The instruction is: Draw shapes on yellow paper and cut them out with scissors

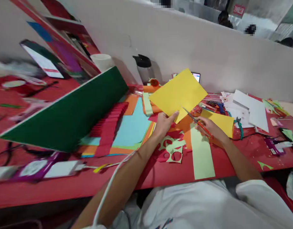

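Pinching 1 yellow sheet [178,92] in our left hand [163,123], we curl our right hand [209,124] around red-handled scissors [200,124].

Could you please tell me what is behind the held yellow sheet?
A phone peeks past the upper-right edge of the yellow sheet; whatever lies fully behind is covered.

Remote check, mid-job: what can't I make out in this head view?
All in the head view:
Left hand: some fingers hidden beneath the yellow sheet.
Phone: mostly covered by that sheet.
Orange-handled scissors: handles partly hidden by the right hand.
Lit screen at left: content blurred, too small.
White shirt: its print is cut off by the bottom edge.
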Tool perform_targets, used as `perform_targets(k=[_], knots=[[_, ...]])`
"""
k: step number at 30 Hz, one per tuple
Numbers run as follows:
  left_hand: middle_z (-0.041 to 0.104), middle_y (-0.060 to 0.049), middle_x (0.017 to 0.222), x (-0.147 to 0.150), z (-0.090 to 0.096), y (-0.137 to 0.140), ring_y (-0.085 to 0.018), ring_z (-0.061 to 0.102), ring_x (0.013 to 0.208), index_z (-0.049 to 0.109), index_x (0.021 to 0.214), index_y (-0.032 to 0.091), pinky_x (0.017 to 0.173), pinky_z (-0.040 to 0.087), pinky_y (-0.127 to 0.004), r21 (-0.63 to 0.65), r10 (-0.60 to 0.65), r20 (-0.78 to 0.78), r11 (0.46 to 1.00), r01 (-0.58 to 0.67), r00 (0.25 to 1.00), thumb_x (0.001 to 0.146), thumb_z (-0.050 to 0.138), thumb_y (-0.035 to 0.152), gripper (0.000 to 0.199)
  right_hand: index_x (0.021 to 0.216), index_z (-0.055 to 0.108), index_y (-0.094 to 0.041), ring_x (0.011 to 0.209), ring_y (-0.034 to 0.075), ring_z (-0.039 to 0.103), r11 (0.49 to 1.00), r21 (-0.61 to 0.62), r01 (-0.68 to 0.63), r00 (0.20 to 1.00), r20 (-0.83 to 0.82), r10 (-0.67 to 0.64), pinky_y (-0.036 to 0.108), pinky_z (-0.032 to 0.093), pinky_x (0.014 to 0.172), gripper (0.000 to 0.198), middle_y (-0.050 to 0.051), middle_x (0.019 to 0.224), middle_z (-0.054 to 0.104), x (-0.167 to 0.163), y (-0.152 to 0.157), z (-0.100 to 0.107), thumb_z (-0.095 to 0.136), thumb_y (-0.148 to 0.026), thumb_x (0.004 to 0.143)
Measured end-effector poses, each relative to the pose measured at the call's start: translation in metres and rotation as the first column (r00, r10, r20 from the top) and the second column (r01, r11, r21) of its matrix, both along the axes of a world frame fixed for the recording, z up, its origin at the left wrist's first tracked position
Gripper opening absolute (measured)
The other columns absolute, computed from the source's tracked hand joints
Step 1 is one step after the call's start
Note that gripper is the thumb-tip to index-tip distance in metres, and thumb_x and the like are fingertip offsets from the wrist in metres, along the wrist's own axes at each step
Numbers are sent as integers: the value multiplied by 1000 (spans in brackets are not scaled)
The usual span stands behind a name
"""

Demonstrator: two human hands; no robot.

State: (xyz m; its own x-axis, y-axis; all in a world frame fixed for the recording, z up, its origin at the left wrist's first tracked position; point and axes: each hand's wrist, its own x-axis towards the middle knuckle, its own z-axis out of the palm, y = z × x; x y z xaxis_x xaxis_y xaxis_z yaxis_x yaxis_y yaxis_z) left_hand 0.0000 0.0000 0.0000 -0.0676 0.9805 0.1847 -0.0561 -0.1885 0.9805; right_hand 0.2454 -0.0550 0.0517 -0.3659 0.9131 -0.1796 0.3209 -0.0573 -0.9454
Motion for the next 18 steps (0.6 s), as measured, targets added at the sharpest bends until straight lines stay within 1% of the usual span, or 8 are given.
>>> perform_targets(k=[4, 8, 13, 18], knots=[[83, -15, 112, -2, 4, -3, -26, 75, 94, 81, 110, 9, 81, 58, -31, -17, 1, -19, 1000, -1, 1000, 77, 85, 56, 58, 124, 66, -22, 46, 7, 45, 999, 42, 6, 999, 38, -8, 20, 38, 41, 48, -8, 71, 52, -1, -2, 7, 76, -52, 88], [81, -12, 95, -3, 4, -5, -23, 71, 83, 80, 95, 9, 69, 55, -28, -31, -13, -20, 999, 13, 1000, 77, 85, 57, 51, 120, 65, -22, 46, 8, 46, 999, 33, -23, 999, 42, 22, 21, 39, 42, 48, -8, 70, 52, -1, -1, 10, 74, -57, 89], [78, -9, 83, -1, 6, -7, -24, 70, 85, 79, 92, 11, 66, 55, -27, -28, -49, 11, 998, 49, 999, 75, 88, 53, 46, 117, 63, -23, 45, 8, 46, 1000, 4, -15, 999, 45, 15, 20, 42, 41, 41, -8, 68, 53, -2, 0, 9, 70, -54, 91], [76, -8, 81, -1, 11, -10, -22, 69, 80, 78, 91, 11, 62, 55, -27, -42, -56, 6, 998, 56, 998, 75, 87, 50, 43, 116, 62, -24, 43, 7, 46, 1000, 13, -12, 999, 45, 12, 20, 42, 40, 39, -9, 70, 54, -3, -1, 9, 72, -51, 89]])
